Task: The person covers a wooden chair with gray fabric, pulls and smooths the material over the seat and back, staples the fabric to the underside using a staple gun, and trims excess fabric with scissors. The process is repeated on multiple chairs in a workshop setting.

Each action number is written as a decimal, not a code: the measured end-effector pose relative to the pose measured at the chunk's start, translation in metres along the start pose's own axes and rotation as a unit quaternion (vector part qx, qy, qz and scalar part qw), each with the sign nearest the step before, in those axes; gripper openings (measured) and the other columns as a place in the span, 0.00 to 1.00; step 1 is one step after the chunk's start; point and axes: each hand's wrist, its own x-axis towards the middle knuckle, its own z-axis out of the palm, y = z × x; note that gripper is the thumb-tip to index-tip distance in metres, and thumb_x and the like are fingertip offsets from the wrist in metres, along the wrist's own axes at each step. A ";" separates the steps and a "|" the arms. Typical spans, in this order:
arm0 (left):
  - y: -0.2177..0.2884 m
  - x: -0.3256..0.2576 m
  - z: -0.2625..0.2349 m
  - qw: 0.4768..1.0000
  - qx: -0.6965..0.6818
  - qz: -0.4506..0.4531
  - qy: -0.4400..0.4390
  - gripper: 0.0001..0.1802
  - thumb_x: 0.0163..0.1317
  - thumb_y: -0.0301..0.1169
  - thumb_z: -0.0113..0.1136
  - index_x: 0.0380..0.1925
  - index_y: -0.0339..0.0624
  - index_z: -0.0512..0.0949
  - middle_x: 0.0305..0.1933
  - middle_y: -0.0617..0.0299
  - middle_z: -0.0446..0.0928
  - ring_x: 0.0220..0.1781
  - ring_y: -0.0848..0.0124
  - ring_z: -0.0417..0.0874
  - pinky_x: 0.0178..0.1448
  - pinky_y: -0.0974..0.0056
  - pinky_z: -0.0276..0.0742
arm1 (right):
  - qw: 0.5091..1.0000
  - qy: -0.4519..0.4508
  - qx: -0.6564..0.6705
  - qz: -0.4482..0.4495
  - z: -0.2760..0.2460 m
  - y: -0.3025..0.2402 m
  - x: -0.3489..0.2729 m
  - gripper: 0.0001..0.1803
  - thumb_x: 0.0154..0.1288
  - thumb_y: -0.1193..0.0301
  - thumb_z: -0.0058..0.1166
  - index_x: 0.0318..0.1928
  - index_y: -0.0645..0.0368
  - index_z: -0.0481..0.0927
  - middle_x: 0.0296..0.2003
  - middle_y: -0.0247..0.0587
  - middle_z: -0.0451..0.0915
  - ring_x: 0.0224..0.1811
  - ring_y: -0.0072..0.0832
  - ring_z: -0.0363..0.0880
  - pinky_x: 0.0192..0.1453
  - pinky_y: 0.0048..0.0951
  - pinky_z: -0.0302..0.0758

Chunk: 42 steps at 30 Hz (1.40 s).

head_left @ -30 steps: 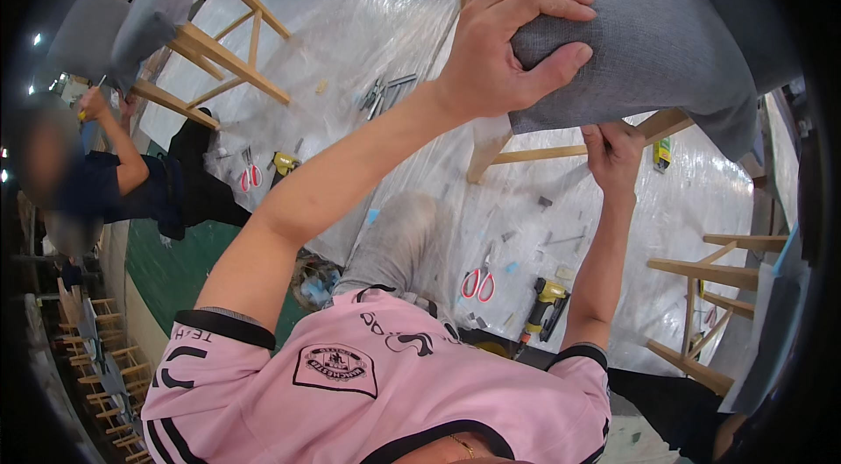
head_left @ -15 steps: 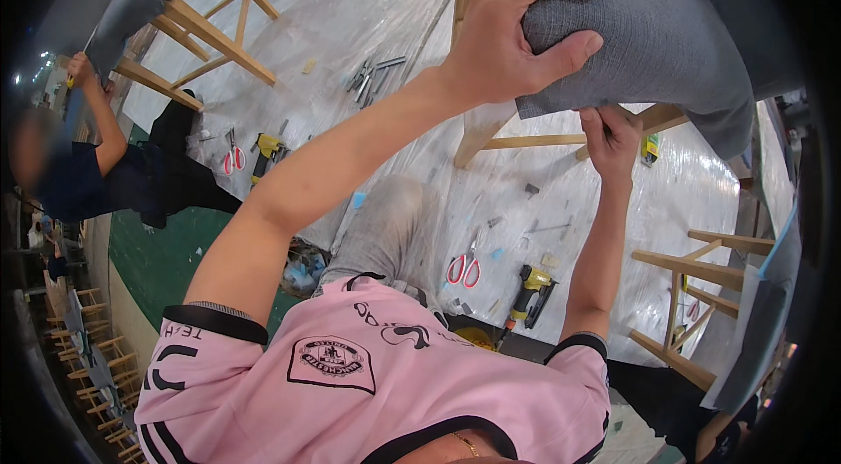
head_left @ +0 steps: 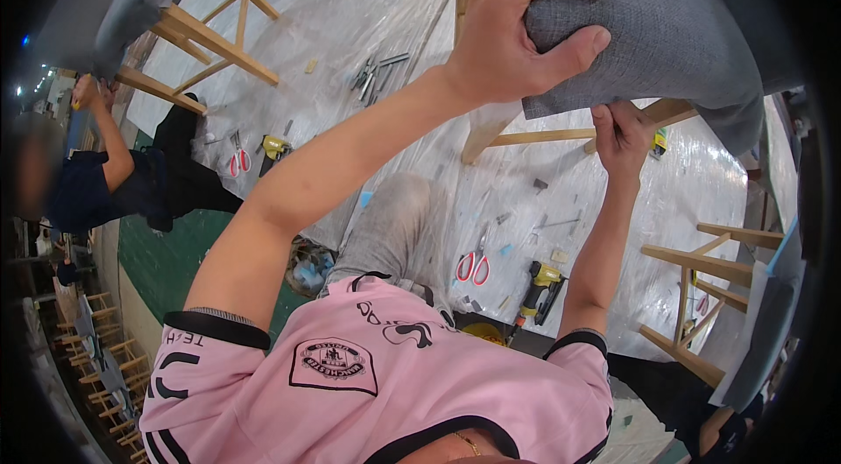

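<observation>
A chair with grey woven upholstery (head_left: 666, 26) and pale wooden legs (head_left: 543, 138) stands tilted at the upper right. My left hand (head_left: 508, 39) clasps the rounded corner of its padded part, fingers over the top and thumb pressing the near side. Under the lower edge of the cloth, my right hand (head_left: 624, 140) is closed with thumb and fingers pinched at the fabric edge. What lies inside that pinch is partly hidden.
Plastic sheeting (head_left: 420, 157) covers the work table. Red-handled scissors (head_left: 473, 266) and a yellow-black staple gun (head_left: 540, 289) lie near me. Metal strips (head_left: 377, 74) lie farther off. A co-worker (head_left: 96, 175) handles another chair (head_left: 219, 39) at left; more chair legs (head_left: 692, 271) stand at right.
My hands keep their hold on the chair's upholstery, the right one having shifted slightly right. The whole view has turned a little.
</observation>
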 end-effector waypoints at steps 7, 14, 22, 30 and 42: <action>0.004 -0.001 0.000 1.000 0.027 -0.008 -0.010 0.19 0.56 0.30 0.74 0.47 0.40 0.83 0.55 0.53 0.82 0.65 0.50 0.74 0.74 0.46 0.62 | 0.988 -0.012 0.121 0.094 0.009 -0.027 -0.009 0.14 0.71 0.67 0.65 0.32 0.66 0.86 0.20 0.39 0.78 0.19 0.23 0.69 0.25 0.27 0.64; 0.002 0.000 -0.003 0.999 0.033 -0.017 -0.029 0.18 0.55 0.31 0.75 0.46 0.41 0.84 0.55 0.53 0.83 0.66 0.51 0.75 0.75 0.46 0.62 | 0.945 0.014 0.261 0.195 0.048 -0.037 -0.035 0.17 0.74 0.63 0.62 0.34 0.66 0.87 0.22 0.35 0.80 0.21 0.17 0.68 0.25 0.24 0.62; -0.001 -0.001 -0.003 0.999 0.037 -0.007 -0.032 0.22 0.51 0.34 0.80 0.46 0.42 0.85 0.55 0.54 0.83 0.65 0.52 0.75 0.74 0.45 0.63 | 0.880 0.076 0.420 0.210 0.099 -0.061 -0.049 0.26 0.79 0.57 0.56 0.27 0.66 0.82 0.15 0.28 0.68 0.17 0.14 0.63 0.24 0.23 0.64; -0.001 0.000 -0.003 0.999 0.029 -0.002 -0.033 0.27 0.47 0.37 0.84 0.47 0.44 0.85 0.55 0.55 0.83 0.65 0.54 0.75 0.74 0.46 0.63 | 0.849 0.097 0.451 0.257 0.114 -0.081 -0.048 0.30 0.77 0.50 0.55 0.29 0.67 0.81 0.14 0.28 0.70 0.17 0.15 0.65 0.25 0.23 0.64; 0.012 0.003 -0.001 0.999 0.005 -0.040 -0.022 0.29 0.54 0.37 0.79 0.55 0.41 0.81 0.60 0.51 0.80 0.67 0.52 0.74 0.76 0.48 0.62 | 0.912 0.075 0.273 0.298 0.140 -0.060 -0.182 0.21 0.79 0.61 0.55 0.31 0.66 0.82 0.18 0.31 0.73 0.20 0.16 0.69 0.26 0.24 0.66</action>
